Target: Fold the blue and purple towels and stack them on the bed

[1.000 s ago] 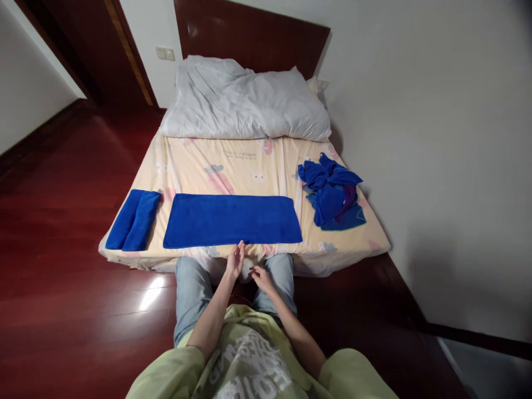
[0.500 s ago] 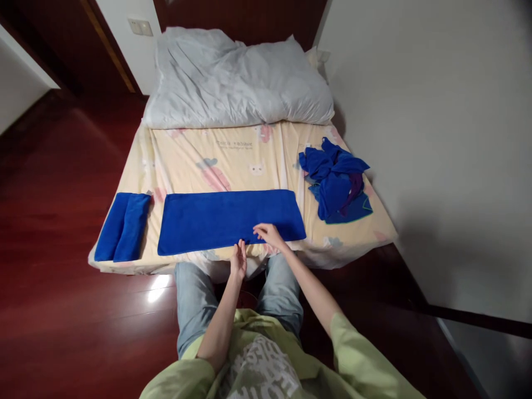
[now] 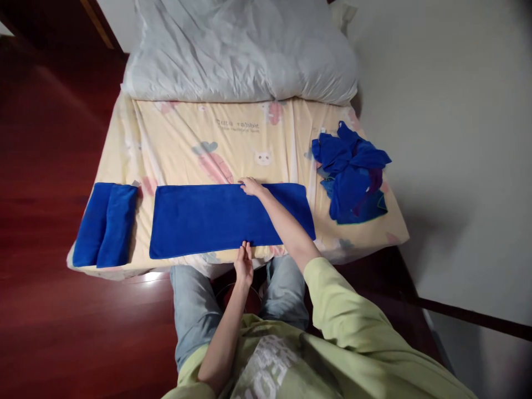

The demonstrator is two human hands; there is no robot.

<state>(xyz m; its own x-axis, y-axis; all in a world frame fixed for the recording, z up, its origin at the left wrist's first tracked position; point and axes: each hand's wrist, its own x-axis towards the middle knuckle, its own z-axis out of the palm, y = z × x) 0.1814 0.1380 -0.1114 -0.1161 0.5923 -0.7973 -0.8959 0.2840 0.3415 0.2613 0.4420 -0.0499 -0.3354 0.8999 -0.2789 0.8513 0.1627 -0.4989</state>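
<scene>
A blue towel (image 3: 199, 219) lies flat in a long rectangle across the near part of the bed. At the middle of its near edge is my left hand (image 3: 244, 265), palm turned up, with its fingertips closed on the border. My right hand (image 3: 251, 187) reaches over the towel to the far edge, its fingers stretched to the left and slightly apart, with nothing visible between them. Left of the flat towel is a folded blue towel (image 3: 118, 224). On the right sits a crumpled pile of blue cloths (image 3: 349, 172), with some purple fabric and a green-edged corner showing.
The bed has a yellow patterned sheet (image 3: 174, 144). A bulky pale grey quilt (image 3: 241, 50) fills its far end. A white wall (image 3: 449, 138) stands on the right, and dark red flooring (image 3: 37, 210) runs along the left.
My right hand has moved from the towel's near edge to its far edge. My left hand stays at the near edge. The view has tilted down and come closer.
</scene>
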